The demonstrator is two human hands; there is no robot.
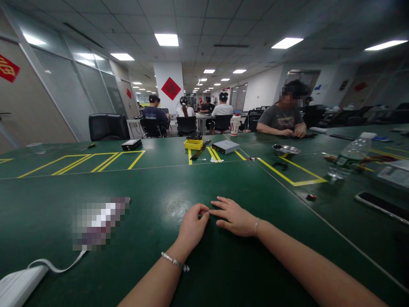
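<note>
My left hand [192, 225] rests on the green table [143, 264] with its fingers curled in and the thumb close to the index finger. Whether anything small sits in that pinch is hidden. Just to its right lies my right hand [234, 216], palm down and fingers spread, holding nothing. One of its fingertips meets, or nearly meets, the left thumb and index finger. A silver bracelet [175, 262] circles my left wrist, and a thin chain [256, 226] my right.
A blurred-out phone-shaped item [104, 224] with a white cable [60, 269] lies left. At right are a plastic bottle [349, 155], a phone [383, 207] and a metal bowl [286, 149]. Farther back are a yellow tray [193, 145], a grey drive [225, 147] and a seated person [283, 115].
</note>
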